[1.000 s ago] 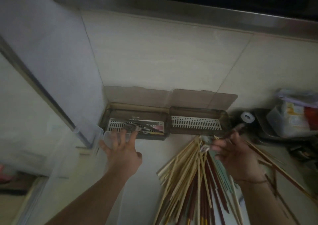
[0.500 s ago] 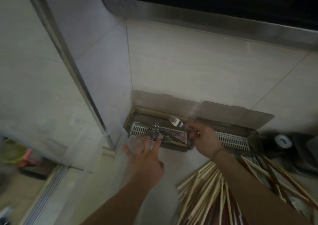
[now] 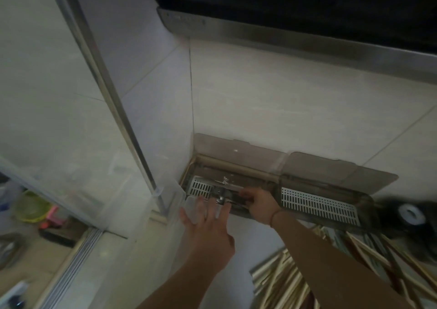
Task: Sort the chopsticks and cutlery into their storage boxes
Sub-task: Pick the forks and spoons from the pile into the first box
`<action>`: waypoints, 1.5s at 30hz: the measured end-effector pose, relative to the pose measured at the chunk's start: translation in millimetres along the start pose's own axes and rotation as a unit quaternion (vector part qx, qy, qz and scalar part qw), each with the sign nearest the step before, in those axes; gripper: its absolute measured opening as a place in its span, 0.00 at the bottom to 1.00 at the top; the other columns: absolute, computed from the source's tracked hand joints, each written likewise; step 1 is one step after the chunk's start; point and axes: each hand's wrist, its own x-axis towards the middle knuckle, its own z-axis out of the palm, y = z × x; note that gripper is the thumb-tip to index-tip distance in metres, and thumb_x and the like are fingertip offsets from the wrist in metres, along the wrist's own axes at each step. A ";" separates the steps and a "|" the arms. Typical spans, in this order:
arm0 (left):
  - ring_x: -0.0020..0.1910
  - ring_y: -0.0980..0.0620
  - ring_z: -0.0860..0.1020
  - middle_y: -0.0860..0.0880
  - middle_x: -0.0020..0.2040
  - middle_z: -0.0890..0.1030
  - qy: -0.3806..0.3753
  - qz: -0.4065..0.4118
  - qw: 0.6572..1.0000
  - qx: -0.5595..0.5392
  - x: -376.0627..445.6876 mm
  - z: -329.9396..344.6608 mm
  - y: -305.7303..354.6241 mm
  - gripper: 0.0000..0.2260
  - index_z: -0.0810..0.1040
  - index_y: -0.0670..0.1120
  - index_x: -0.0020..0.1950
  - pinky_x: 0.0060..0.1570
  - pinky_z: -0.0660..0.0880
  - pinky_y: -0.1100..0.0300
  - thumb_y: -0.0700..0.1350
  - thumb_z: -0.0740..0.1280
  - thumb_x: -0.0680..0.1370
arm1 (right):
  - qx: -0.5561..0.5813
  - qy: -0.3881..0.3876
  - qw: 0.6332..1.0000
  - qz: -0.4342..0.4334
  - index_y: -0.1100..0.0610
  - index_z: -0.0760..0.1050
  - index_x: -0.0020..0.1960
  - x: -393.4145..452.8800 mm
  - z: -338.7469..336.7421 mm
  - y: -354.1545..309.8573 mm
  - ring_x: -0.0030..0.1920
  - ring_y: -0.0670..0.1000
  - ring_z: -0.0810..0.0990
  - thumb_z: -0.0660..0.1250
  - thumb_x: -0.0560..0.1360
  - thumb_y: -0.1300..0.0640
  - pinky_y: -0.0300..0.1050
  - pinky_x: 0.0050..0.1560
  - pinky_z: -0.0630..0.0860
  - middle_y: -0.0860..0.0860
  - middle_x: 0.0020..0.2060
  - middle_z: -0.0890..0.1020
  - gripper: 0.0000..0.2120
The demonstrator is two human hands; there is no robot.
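Head view: right hand (image 3: 257, 203) is down in the smoky-brown, slatted-tray left storage box (image 3: 201, 187), fingers curled on the metal cutlery (image 3: 221, 196), while the left hand (image 3: 208, 223) rests at its front edge, fingers spread. The pale wooden chopstick pile (image 3: 283, 280) waits on the table at 5 o'clock. I'd lay the cutlery flat along the slats, handles lined up, then let go.

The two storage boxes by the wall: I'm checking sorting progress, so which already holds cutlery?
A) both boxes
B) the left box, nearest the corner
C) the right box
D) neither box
B. Metal cutlery lies on the slotted tray of the left box, where the right hand reaches in, while the right box shows only its bare slotted tray.
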 end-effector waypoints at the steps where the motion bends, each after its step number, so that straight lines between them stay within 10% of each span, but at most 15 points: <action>1: 0.78 0.38 0.46 0.44 0.79 0.55 -0.001 0.005 1.000 0.004 -0.5 -0.4 0.6 0.33 0.53 0.58 0.77 0.64 0.36 0.27 0.55 0.60 0.73 | 0.000 0.009 1.000 -0.007 0.57 0.77 0.62 -1.9 0.2 1.4 0.59 0.55 0.77 0.58 0.76 0.70 0.33 0.55 0.69 0.56 0.58 0.80 0.19; 6: 0.77 0.40 0.43 0.47 0.79 0.51 0.000 -0.005 1.000 0.015 -0.5 -2.0 1.1 0.33 0.50 0.59 0.77 0.65 0.38 0.28 0.55 0.59 0.74 | 0.019 0.050 0.997 -0.055 0.56 0.79 0.61 -26.7 -6.1 4.8 0.59 0.53 0.78 0.59 0.77 0.67 0.30 0.57 0.65 0.53 0.58 0.81 0.18; 11: 0.75 0.42 0.54 0.47 0.75 0.63 -0.003 -0.015 1.000 0.008 4.2 8.7 -3.3 0.36 0.61 0.60 0.75 0.64 0.47 0.26 0.56 0.66 0.67 | 0.133 0.260 0.954 -0.071 0.49 0.80 0.54 -97.8 -6.6 33.2 0.55 0.38 0.77 0.65 0.75 0.59 0.26 0.59 0.67 0.41 0.53 0.80 0.11; 20: 0.77 0.42 0.50 0.47 0.77 0.57 0.011 -0.037 0.999 -0.003 9.4 19.2 -1.2 0.36 0.56 0.62 0.76 0.67 0.45 0.27 0.57 0.67 0.70 | 0.054 0.467 0.850 0.236 0.55 0.82 0.47 -255.1 -11.6 180.1 0.48 0.57 0.80 0.62 0.72 0.53 0.47 0.50 0.77 0.52 0.45 0.83 0.12; 25: 0.76 0.44 0.48 0.48 0.76 0.56 0.017 -0.036 0.999 -0.004 9.2 22.7 -1.0 0.33 0.58 0.62 0.74 0.67 0.48 0.26 0.56 0.67 0.71 | 0.038 0.457 0.785 0.417 0.53 0.80 0.52 -310.6 -18.1 218.1 0.52 0.56 0.74 0.64 0.75 0.57 0.49 0.52 0.74 0.52 0.52 0.75 0.08; 31: 0.75 0.45 0.47 0.48 0.75 0.56 0.017 -0.038 0.999 -0.014 4.6 15.8 4.6 0.31 0.60 0.61 0.74 0.67 0.47 0.28 0.55 0.67 0.72 | 0.032 0.358 0.830 0.427 0.47 0.77 0.44 -316.1 -20.3 208.9 0.33 0.49 0.75 0.62 0.75 0.47 0.41 0.34 0.73 0.48 0.34 0.78 0.07; 45: 0.75 0.46 0.47 0.48 0.75 0.57 0.006 -0.043 0.999 -0.003 3.9 12.8 5.3 0.31 0.59 0.61 0.73 0.67 0.48 0.28 0.55 0.67 0.72 | -0.089 0.288 0.822 0.482 0.49 0.78 0.39 -306.2 -7.3 188.6 0.32 0.48 0.79 0.62 0.71 0.37 0.44 0.37 0.80 0.45 0.30 0.78 0.17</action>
